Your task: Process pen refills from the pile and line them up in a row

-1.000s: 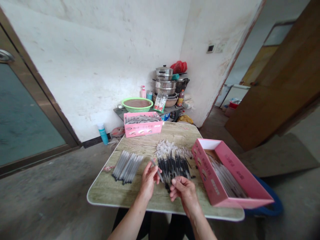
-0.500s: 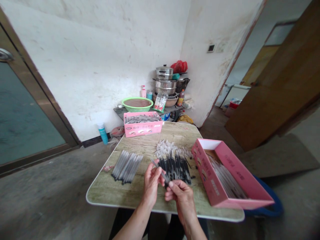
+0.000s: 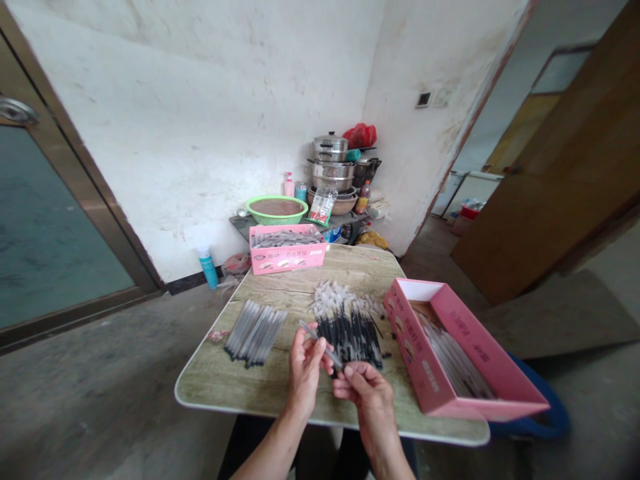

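A slim translucent grey pen (image 3: 323,343) slants between my two hands above the table's front half. My left hand (image 3: 306,370) is closed around its middle, thumb on top. At the pen's lower right end, my right hand (image 3: 364,390) pinches with thumb and forefinger; its fingertips hide that end. Just beyond lies a pile of black pen parts (image 3: 350,333), with small whitish translucent caps (image 3: 333,297) heaped behind it. To the left, a row of similar grey pens (image 3: 256,332) with dark ends lies side by side on the wooden-patterned table (image 3: 220,383).
A pink box (image 3: 287,260) filled with pens stands at the table's back left. On the right, a larger open pink box (image 3: 430,353) holds grey tubes. Behind are a green basin (image 3: 277,210) and stacked steel pots (image 3: 331,170).
Both hands have shifted very slightly, with the pen still held between them. The view has turned a little; the piles and boxes look the same.
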Tool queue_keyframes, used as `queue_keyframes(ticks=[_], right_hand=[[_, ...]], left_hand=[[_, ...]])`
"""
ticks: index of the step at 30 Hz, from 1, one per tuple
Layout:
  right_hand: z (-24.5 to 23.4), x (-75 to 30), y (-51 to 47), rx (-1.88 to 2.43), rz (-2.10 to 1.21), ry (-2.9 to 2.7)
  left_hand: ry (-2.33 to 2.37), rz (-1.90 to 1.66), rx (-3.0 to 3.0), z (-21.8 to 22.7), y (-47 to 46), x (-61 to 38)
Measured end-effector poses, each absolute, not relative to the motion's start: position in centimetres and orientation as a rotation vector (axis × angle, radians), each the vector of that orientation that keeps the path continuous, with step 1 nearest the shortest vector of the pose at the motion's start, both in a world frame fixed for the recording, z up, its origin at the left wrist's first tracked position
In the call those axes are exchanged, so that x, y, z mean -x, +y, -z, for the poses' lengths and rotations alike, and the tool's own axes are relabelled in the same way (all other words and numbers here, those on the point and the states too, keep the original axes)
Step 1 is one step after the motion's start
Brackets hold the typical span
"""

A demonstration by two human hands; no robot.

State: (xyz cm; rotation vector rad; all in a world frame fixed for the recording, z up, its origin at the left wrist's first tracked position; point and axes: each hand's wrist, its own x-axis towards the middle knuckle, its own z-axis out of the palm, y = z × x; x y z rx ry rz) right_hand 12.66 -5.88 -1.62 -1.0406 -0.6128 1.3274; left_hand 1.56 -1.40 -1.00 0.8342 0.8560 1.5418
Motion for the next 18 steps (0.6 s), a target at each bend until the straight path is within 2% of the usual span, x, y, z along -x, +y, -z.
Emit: queue_keyframes(ticks=[18], right_hand=[[1.68, -12.95, -6.14, 1.062, -1.282, -0.687]], left_hand=[[0.861, -1.528, -0.799, 1.20, -1.71, -1.75]])
